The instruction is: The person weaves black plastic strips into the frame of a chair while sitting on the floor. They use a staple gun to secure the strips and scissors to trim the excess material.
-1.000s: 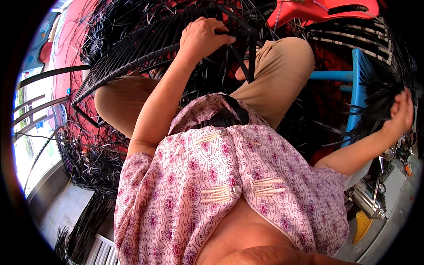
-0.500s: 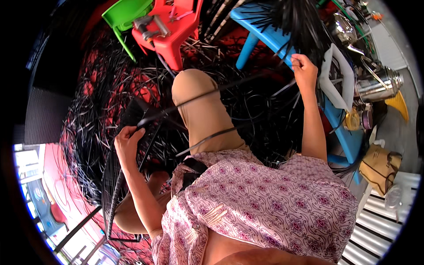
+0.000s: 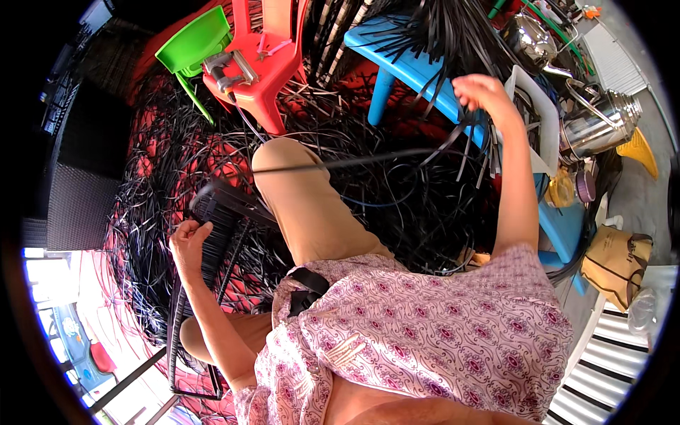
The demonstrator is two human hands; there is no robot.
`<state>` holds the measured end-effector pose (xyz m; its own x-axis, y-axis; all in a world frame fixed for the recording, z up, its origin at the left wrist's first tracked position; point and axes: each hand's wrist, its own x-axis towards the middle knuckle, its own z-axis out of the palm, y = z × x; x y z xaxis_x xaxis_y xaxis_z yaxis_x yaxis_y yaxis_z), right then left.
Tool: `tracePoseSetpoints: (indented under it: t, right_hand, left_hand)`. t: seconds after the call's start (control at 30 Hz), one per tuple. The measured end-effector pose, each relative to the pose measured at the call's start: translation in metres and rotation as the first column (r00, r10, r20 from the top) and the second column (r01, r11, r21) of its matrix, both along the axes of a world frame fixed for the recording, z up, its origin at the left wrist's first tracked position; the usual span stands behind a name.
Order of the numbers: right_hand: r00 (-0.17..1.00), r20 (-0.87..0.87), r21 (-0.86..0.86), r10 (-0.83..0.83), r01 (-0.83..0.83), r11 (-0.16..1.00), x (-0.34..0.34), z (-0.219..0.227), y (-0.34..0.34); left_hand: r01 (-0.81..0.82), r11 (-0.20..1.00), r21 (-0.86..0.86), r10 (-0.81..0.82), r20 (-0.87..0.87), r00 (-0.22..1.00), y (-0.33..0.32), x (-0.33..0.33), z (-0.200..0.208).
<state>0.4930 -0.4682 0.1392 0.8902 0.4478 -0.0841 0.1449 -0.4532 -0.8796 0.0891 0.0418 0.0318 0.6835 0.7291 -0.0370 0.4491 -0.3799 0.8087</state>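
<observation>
My left hand [image 3: 188, 244] is closed, thumb against fingers, at the edge of a black frame partly woven with strips [image 3: 221, 230], which leans by my left leg. A black plastic strip [image 3: 361, 160] stretches from near that hand, over my raised knee, toward the right. My right hand [image 3: 489, 99] is raised beside the blue table with its fingers curled. The strip appears to reach its thumb, though motion blurs it and the fingertips are hard to make out.
Tangled black strips [image 3: 156, 184] cover the red floor. A nail gun [image 3: 230, 74] lies on a red plastic chair [image 3: 262, 99], beside a green chair [image 3: 198, 46]. The blue table [image 3: 382, 49] bears a bundle of strips [image 3: 460, 35]. Steel flask [image 3: 598, 124] and tan bag [image 3: 616, 262] stand right.
My right hand has turned, its fingers looser than before. My left hand has shifted slightly left and down, and the strip across my knee has changed its line.
</observation>
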Motion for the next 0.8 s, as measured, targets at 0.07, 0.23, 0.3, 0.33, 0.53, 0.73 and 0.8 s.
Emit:
tracePoseSetpoints:
  t: [0.07, 0.23, 0.3, 0.33, 0.53, 0.73, 0.8]
  right_hand:
    - [0.994, 0.076, 0.088, -0.072, 0.066, 0.994, 0.064, -0.022, 0.016]
    - [0.872, 0.191, -0.022, -0.451, 0.463, 0.886, 0.202, -0.088, 0.059]
    - [0.799, 0.242, -0.181, -0.551, 0.595, 0.783, 0.235, -0.098, 0.061]
    - [0.791, 0.249, -0.233, -0.558, 0.609, 0.759, 0.228, -0.097, 0.069]
    - [0.792, 0.135, -0.042, -0.595, 0.605, 0.795, 0.232, -0.114, 0.060]
    - [0.827, 0.052, 0.206, -0.560, 0.540, 0.816, 0.204, -0.085, 0.052]
    - [0.865, -0.004, 0.304, -0.501, 0.478, 0.824, 0.201, -0.062, 0.037]
  left_hand:
    - [0.012, 1.000, 0.029, -0.012, 0.025, 1.000, -0.015, -0.002, -0.007]
    - [0.004, 0.980, 0.197, -0.013, 0.045, 0.999, -0.056, -0.006, -0.007]
    - [0.001, 0.971, 0.238, -0.014, 0.056, 0.998, -0.060, -0.005, -0.007]
    - [0.002, 0.965, 0.264, -0.014, 0.043, 0.999, -0.060, -0.007, -0.007]
    - [-0.022, 0.975, 0.222, 0.007, 0.065, 0.998, -0.059, -0.001, 0.000]
    - [-0.014, 0.979, 0.204, 0.003, 0.053, 0.999, -0.053, -0.003, 0.003]
    - [-0.014, 0.986, 0.168, 0.007, 0.042, 0.999, -0.055, 0.002, 0.007]
